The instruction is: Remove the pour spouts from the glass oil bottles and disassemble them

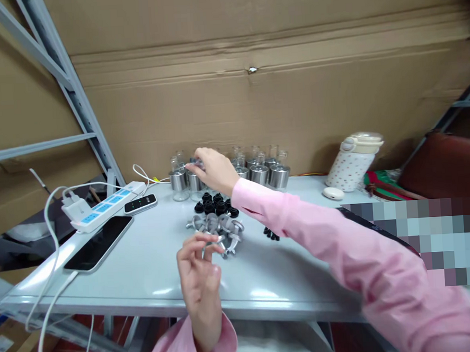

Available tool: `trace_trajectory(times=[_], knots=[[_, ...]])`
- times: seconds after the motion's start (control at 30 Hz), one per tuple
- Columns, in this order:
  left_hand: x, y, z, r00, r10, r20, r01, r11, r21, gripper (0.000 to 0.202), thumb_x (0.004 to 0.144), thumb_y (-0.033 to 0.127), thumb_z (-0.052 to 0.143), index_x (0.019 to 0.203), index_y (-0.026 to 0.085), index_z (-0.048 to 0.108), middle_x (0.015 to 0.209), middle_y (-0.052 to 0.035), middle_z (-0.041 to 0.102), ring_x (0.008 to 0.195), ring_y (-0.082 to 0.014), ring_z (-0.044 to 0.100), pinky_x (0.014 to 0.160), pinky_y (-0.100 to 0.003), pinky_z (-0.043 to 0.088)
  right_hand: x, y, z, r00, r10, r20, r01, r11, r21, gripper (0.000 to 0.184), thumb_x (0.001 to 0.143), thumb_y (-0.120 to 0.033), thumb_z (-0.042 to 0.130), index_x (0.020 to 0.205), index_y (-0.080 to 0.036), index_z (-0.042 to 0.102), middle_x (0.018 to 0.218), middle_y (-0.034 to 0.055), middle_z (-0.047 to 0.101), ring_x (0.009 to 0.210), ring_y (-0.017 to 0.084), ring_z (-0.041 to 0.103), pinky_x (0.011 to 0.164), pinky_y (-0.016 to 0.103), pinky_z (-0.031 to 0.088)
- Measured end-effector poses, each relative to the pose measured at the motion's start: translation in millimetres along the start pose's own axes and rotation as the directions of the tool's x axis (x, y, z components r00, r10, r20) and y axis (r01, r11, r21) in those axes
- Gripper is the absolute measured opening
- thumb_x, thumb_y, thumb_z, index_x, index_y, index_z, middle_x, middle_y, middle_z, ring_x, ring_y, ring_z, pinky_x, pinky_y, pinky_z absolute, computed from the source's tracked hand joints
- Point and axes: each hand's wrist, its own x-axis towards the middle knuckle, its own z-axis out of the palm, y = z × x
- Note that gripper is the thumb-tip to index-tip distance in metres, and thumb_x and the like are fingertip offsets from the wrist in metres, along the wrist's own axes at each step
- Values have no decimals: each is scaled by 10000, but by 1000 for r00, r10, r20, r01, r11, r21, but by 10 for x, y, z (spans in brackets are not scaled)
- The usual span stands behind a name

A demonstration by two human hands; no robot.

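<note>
My right hand point(216, 169) reaches across the table to the left part of a group of glass bottles with silver metal bands point(178, 180). Its fingers pinch a small greyish piece point(195, 163) whose kind I cannot make out, just above the bottle tops. The hand and wrist hide some of the bottles behind them. My left hand point(202, 284) is raised near the table's front edge, palm up, fingers bent and apart with nothing seen in them. Beyond its fingertips lies a pile of silver metal parts point(224, 227). Several black stoppers point(208, 207) lie between that pile and the bottles.
On the left are a phone point(99, 244), a power strip point(109, 206) with white cables, and a small black device point(140, 204). Small black pieces point(271, 234) lie under my right forearm. A spotted bottle point(352, 166) and a round white case point(333, 193) stand right. Cardboard point(294, 103) walls the back.
</note>
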Motion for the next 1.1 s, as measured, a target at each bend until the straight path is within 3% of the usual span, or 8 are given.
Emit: trace_trajectory(times=[0.13,0.23,0.33,0.47,0.6,0.8,0.93,1.1], knots=[[-15,-9,23,996,-84,39,85,996,-23,269,775,189,579,1029,241,508,1060,-54,474,973,-174,517,763,-276,485,-560,-147,-439,961,-150,-232,184,974,133,310,856,-353,450,635,-157,545,796,70,478,799,168,456,720,312,397],[-7,-25,40,943,-300,147,312,948,-66,364,782,246,591,1125,256,468,1185,-78,463,1069,-214,501,827,-334,482,-896,-227,-597,977,-107,-184,169,914,368,263,833,-331,508,651,-158,590,673,14,435,629,112,423,562,255,383],[19,-4,68,847,-490,205,523,837,-161,384,787,298,591,1144,260,454,1216,-70,474,1067,-218,518,862,-364,465,-1040,-235,-608,992,-90,-85,123,827,549,175,806,-304,556,739,-163,634,645,-6,485,588,89,450,525,227,389],[75,24,96,680,-665,309,734,619,-281,296,800,376,575,1016,189,501,970,-67,593,875,-195,601,744,-313,486,-1049,-86,-556,987,-145,64,74,778,624,156,756,-295,620,758,-144,659,682,12,554,620,91,519,569,227,429],[130,-9,92,550,-797,251,814,444,-374,242,777,339,611,895,161,496,752,-9,586,639,-100,574,623,-222,467,-1091,122,-525,968,-211,136,90,799,595,140,768,-271,612,807,-144,659,730,32,600,672,103,552,622,233,448],[132,7,90,554,-797,239,818,469,-332,312,720,243,673,910,187,432,749,11,579,630,-87,562,626,-214,452,-1215,167,-505,976,-182,120,97,856,508,209,829,-319,520,925,-160,618,849,59,624,742,119,576,683,253,466],[112,38,81,574,-775,263,812,500,-300,303,734,215,650,911,196,405,770,2,587,637,-91,564,635,-224,437,-1252,135,-492,973,-132,191,63,942,330,282,846,-369,464,969,-148,589,797,48,628,609,103,551,574,226,417],[108,59,74,551,-765,332,833,483,-271,281,747,191,609,916,195,385,810,-20,590,671,-112,582,664,-249,431,-1263,154,-489,977,-212,5,206,957,205,248,861,-346,415,823,-154,568,602,-3,543,497,86,457,513,208,353]])
